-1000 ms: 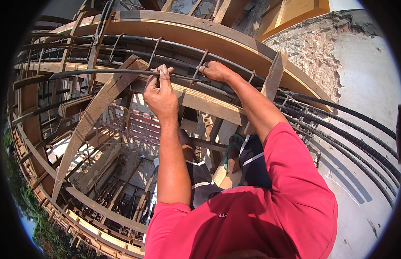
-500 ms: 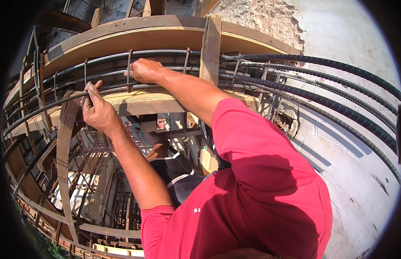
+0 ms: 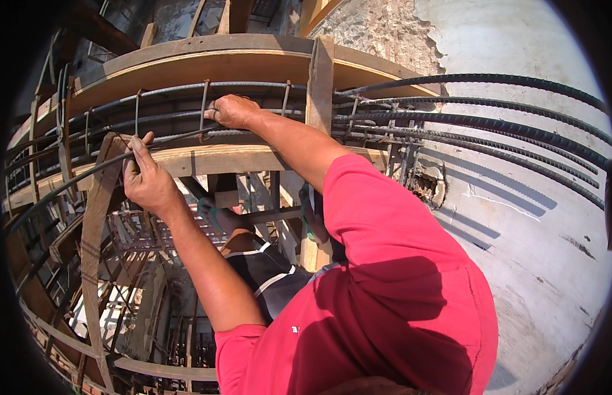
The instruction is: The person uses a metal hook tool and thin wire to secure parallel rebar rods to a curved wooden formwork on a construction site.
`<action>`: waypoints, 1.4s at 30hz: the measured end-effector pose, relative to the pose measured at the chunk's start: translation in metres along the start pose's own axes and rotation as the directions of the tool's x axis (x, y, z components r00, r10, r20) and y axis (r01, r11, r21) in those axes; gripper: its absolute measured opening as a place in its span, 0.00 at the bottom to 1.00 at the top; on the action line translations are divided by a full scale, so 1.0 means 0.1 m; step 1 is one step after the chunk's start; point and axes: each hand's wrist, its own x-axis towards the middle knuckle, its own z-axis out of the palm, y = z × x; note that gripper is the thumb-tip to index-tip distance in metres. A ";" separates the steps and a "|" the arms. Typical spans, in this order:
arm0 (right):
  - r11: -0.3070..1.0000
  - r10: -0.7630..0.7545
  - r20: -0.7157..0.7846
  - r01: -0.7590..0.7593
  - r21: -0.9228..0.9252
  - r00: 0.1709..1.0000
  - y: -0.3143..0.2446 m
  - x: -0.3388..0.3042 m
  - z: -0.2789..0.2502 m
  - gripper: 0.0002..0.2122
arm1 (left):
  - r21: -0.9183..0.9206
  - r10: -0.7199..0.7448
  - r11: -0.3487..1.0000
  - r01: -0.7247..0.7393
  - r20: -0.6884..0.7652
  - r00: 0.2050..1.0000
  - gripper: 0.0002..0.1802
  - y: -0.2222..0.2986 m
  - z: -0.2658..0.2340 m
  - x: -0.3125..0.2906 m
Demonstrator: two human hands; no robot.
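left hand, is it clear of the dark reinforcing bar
No, the left hand's thumb and fingers close around the dark reinforcing bar.

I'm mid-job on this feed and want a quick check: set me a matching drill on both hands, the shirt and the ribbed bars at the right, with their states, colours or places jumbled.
Column one
1. Left hand
2. Right hand
3. Short-sleeved shirt
4. Ribbed rebars

Column two
A. Pinkish red
B. Fingers curled, beside an upright stirrup
C. Extending across the pale plastered wall
D. Thumb and fingers pinching a long dark bar

Pairs: 1-D, 2-B, 3-A, 4-C
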 end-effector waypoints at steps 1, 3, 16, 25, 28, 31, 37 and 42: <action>1.000 0.007 0.041 -0.007 -0.001 0.999 0.00 0.03 -0.01 0.25 | -0.004 -0.013 1.000 0.013 -0.003 1.000 0.22 0.01 -0.01 -0.01; 1.000 0.018 0.118 -0.017 -0.007 0.993 0.01 0.15 -0.09 0.23 | -0.017 -0.037 0.999 0.037 -0.009 0.999 0.22 0.06 0.02 -0.05; 0.973 -0.129 0.083 0.110 0.204 0.988 -0.02 0.47 0.18 0.21 | -0.021 -0.055 0.998 0.054 -0.065 0.996 0.21 -0.01 0.16 0.00; 0.990 -0.129 0.102 0.123 0.062 0.986 0.03 0.38 0.06 0.21 | 0.129 0.168 0.978 -0.161 -0.044 0.985 0.22 0.06 0.35 -0.06; 0.977 -0.201 -0.068 0.205 0.059 0.977 0.04 0.34 0.21 0.21 | 0.071 0.095 0.993 -0.093 -0.028 0.995 0.20 0.10 0.24 -0.06; 0.995 -0.073 0.044 0.070 0.074 0.996 0.11 0.42 0.17 0.24 | -0.010 -0.002 1.000 0.001 -0.081 0.997 0.19 0.14 0.15 -0.06; 0.973 0.040 0.379 -0.122 0.196 0.925 0.40 0.48 -0.13 0.20 | -0.224 -0.107 0.972 0.075 -0.135 0.985 0.15 0.22 0.00 0.03; 0.982 0.078 0.249 -0.118 0.148 0.965 0.45 0.48 0.01 0.22 | -0.236 -0.150 0.965 0.112 -0.152 0.977 0.17 0.20 -0.02 0.00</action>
